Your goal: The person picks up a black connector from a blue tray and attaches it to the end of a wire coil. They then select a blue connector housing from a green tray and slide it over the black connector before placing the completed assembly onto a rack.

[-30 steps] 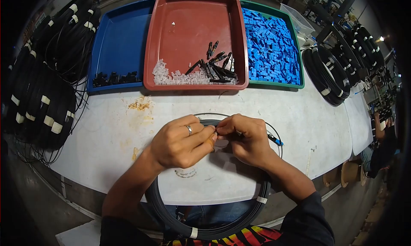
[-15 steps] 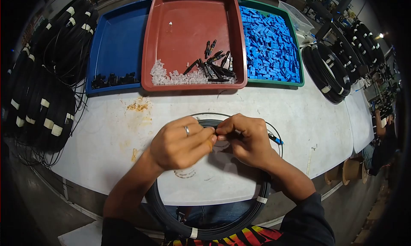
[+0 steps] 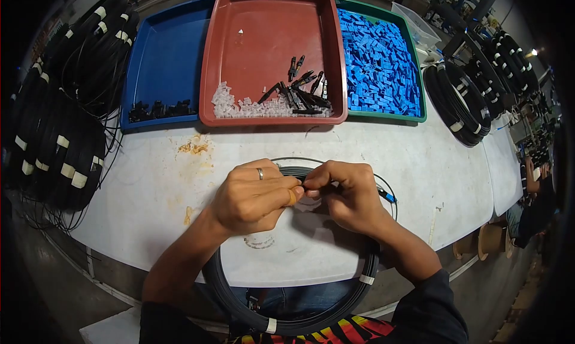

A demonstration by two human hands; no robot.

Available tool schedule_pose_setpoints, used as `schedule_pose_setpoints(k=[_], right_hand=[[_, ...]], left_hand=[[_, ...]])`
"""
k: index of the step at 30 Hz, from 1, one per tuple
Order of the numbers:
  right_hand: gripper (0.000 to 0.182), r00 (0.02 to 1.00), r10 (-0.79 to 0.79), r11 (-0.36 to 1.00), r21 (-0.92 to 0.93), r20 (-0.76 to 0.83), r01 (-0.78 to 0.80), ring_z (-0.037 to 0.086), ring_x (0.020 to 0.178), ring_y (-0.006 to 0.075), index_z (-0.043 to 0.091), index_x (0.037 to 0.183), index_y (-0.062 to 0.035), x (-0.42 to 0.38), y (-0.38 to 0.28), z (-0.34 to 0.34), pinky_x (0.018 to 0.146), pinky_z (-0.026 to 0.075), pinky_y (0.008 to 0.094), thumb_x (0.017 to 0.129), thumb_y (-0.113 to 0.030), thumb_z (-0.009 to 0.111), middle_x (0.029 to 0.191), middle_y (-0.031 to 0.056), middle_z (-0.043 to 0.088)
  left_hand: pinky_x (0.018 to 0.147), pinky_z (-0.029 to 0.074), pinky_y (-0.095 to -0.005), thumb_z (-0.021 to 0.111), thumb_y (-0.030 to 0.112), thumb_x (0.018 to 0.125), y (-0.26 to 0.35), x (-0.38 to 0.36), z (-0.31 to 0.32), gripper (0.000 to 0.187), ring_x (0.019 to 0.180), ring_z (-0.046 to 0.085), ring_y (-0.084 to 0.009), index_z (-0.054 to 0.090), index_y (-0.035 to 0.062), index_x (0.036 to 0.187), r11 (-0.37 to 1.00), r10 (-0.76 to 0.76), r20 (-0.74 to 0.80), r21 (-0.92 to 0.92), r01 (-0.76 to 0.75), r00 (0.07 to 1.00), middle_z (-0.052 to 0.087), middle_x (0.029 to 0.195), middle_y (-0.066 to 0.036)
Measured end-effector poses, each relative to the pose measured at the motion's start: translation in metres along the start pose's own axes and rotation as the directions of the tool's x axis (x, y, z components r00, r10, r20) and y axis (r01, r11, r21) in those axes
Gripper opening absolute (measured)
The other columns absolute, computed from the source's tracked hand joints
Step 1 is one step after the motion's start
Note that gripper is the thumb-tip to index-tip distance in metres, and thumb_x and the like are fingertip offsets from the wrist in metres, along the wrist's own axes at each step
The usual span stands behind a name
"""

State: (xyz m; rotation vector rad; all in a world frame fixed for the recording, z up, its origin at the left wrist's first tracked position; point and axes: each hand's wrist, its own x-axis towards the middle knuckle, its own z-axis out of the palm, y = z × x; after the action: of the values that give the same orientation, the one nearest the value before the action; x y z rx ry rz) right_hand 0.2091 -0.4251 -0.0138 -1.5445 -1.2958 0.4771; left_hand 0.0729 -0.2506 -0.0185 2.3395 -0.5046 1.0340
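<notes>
My left hand (image 3: 254,197) and my right hand (image 3: 347,194) meet fingertip to fingertip over a coil of black cable (image 3: 287,327). Both are closed in a pinch; whatever lies between the fingertips is small, dark and mostly hidden. A ring and a tan finger wrap show on the left hand. The coil, bound with white tape, lies partly on the white table (image 3: 162,218) and hangs over its front edge towards my body. Beside my right hand, a loose cable end carries a blue and black connector (image 3: 387,195).
Along the back stand a blue tray (image 3: 162,50) with black parts, a red tray (image 3: 269,32) with clear pieces and black connectors, and a green tray (image 3: 421,107) full of blue pieces. Cable coils are piled left (image 3: 60,146) and right (image 3: 458,104). Another person's arm (image 3: 530,176) shows far right.
My hands stay pinched together at nearly the same spot, with the left fingers slightly shifted. The whole view has moved very slightly; the trays and coils look unchanged.
</notes>
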Motion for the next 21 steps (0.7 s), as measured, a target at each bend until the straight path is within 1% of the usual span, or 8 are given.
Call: schedule_pose_setpoints(k=[3,5,8,9,10,14,18,21], right_hand=[[0.020,0.988,-0.131,0.989,-0.084,-0.086,0.124,0.068,0.073,0.0279,0.065,0.084,0.0024,0.005,0.003,-0.002,0.069,0.054,0.0364,0.068,0.013,0.066,0.092,0.0148,0.071],[0.023,0.784,-0.621,0.684,-0.478,0.018,0.552,0.069,0.075,0.0288,0.065,0.085,0.0017,0.013,0.008,-0.006,0.069,0.055,0.0366,0.068,0.016,0.063,0.093,0.0141,0.072],[0.025,0.730,-0.683,0.593,-0.570,0.017,0.568,0.069,0.075,0.0298,0.065,0.086,0.0011,0.011,0.001,-0.002,0.067,0.056,0.0368,0.067,0.018,0.061,0.094,0.0137,0.072],[0.025,0.730,-0.684,0.593,-0.569,0.018,0.570,0.069,0.075,0.0298,0.065,0.086,0.0011,0.008,0.000,0.000,0.067,0.056,0.0368,0.067,0.018,0.061,0.094,0.0137,0.072],[0.026,0.842,-0.536,0.776,-0.424,-0.053,0.467,0.070,0.076,0.0296,0.065,0.087,0.0014,0.004,-0.001,0.000,0.068,0.056,0.0368,0.068,0.019,0.061,0.095,0.0140,0.073],[0.029,0.999,-0.045,0.997,0.066,-0.030,0.047,0.072,0.083,0.0296,0.065,0.090,0.0018,0.000,-0.004,-0.002,0.072,0.057,0.0367,0.069,0.021,0.060,0.096,0.0145,0.073],[0.032,0.996,-0.083,0.996,0.041,-0.040,0.084,0.073,0.086,0.0298,0.066,0.094,0.0019,0.007,0.006,0.001,0.074,0.058,0.0367,0.069,0.022,0.061,0.094,0.0152,0.073],[0.031,0.944,-0.304,0.944,-0.173,-0.127,0.281,0.072,0.082,0.0295,0.067,0.093,0.0013,0.011,0.006,0.000,0.071,0.057,0.0361,0.067,0.018,0.067,0.091,0.0143,0.073]], left_hand=[[0.062,0.056,-0.0309,0.079,-0.009,0.068,0.005,0.003,0.003,0.015,0.061,0.069,-0.0216,0.071,0.0011,0.074,0.981,-0.179,-0.107,-0.101,0.169,0.978,0.074,0.077,-0.011],[0.062,0.056,-0.0306,0.079,-0.009,0.068,0.009,0.003,0.003,0.015,0.061,0.069,-0.0218,0.072,0.0009,0.076,0.939,-0.316,-0.102,-0.173,0.296,0.943,0.074,0.077,-0.011],[0.059,0.055,-0.0301,0.080,-0.008,0.068,0.010,0.002,0.004,0.016,0.059,0.067,-0.0211,0.073,0.0000,0.079,0.857,-0.467,-0.085,-0.289,0.427,0.880,0.074,0.077,-0.011],[0.057,0.054,-0.0301,0.081,-0.007,0.069,0.007,0.003,0.005,0.015,0.058,0.065,-0.0206,0.072,-0.0004,0.078,0.956,-0.265,-0.126,-0.164,0.244,0.956,0.073,0.077,-0.010],[0.056,0.053,-0.0301,0.081,-0.006,0.069,0.005,0.004,0.005,0.014,0.056,0.064,-0.0201,0.071,-0.0009,0.077,0.999,-0.047,-0.137,-0.032,0.043,0.989,0.073,0.077,-0.009],[0.057,0.055,-0.0305,0.082,-0.009,0.070,0.007,0.008,-0.001,0.017,0.056,0.064,-0.0212,0.069,-0.0015,0.077,0.963,0.207,-0.038,0.185,-0.197,0.978,0.072,0.073,-0.011],[0.058,0.055,-0.0310,0.084,-0.009,0.068,0.003,0.006,-0.001,0.019,0.058,0.066,-0.0219,0.069,-0.0002,0.077,0.983,0.118,-0.049,0.148,-0.110,0.992,0.072,0.073,-0.012],[0.065,0.059,-0.0302,0.085,-0.004,0.069,0.003,0.004,0.001,0.017,0.068,0.074,-0.0215,0.072,0.0027,0.077,0.995,-0.102,-0.135,-0.007,0.102,0.986,0.076,0.079,-0.011]])
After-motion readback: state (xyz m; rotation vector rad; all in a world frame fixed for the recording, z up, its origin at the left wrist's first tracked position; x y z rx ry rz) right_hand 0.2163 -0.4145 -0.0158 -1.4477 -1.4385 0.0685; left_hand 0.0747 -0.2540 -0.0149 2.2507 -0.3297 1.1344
